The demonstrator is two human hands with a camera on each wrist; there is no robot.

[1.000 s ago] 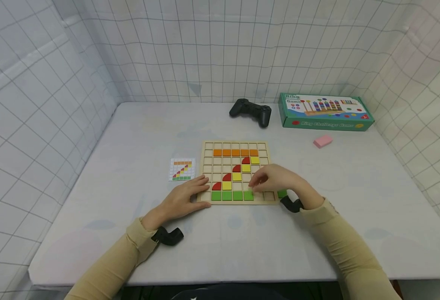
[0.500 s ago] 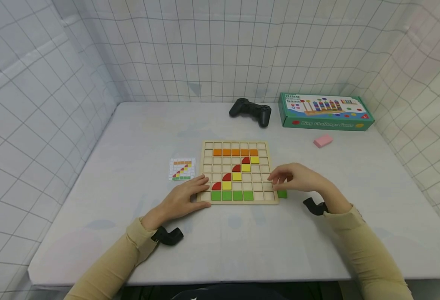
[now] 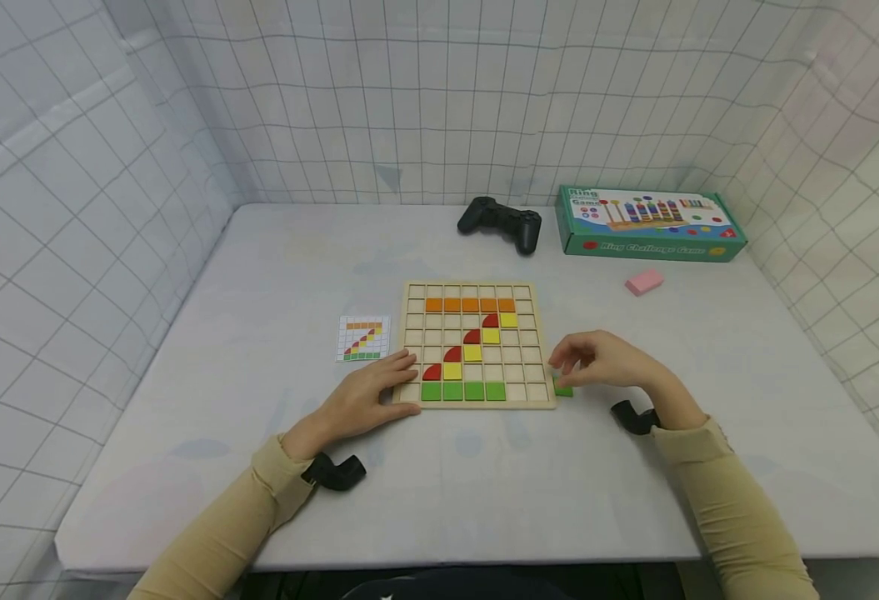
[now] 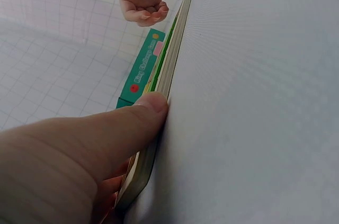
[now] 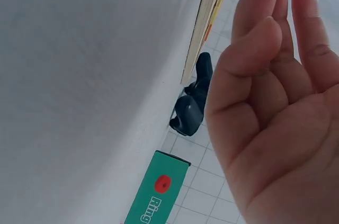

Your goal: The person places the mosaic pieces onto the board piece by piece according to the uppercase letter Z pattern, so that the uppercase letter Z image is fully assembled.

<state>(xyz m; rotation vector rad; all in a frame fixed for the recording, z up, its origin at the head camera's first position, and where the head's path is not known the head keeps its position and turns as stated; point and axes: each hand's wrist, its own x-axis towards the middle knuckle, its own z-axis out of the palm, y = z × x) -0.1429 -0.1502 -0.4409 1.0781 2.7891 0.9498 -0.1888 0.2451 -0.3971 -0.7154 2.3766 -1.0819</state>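
A wooden grid board (image 3: 514, 406) lies on the table, holding orange (image 3: 471, 305), yellow (image 3: 472, 353), red (image 3: 453, 355) and green tiles (image 3: 474, 391). My left hand (image 3: 367, 394) rests at its front left corner, fingers fairly straight. In the left wrist view the left thumb (image 4: 143, 108) lies against the board's side. Beyond the board's right edge hovers my right hand (image 3: 601, 360), fingers loosely bent. Just under its fingertips is a loose green tile (image 3: 565, 391), partly hidden; contact cannot be told. The right wrist view shows no tile in the right hand (image 5: 280, 97).
Left of the board lies a pattern card (image 3: 364, 338). Behind it are a black game controller (image 3: 501, 223) and a green game box (image 3: 652, 225). A pink block (image 3: 645, 282) sits in front of the box. White grid cloth (image 3: 439, 100) surrounds the table.
My right hand has moved right, from over the board's lower squares to beside the board, above the loose green tile. The left hand has stayed put.
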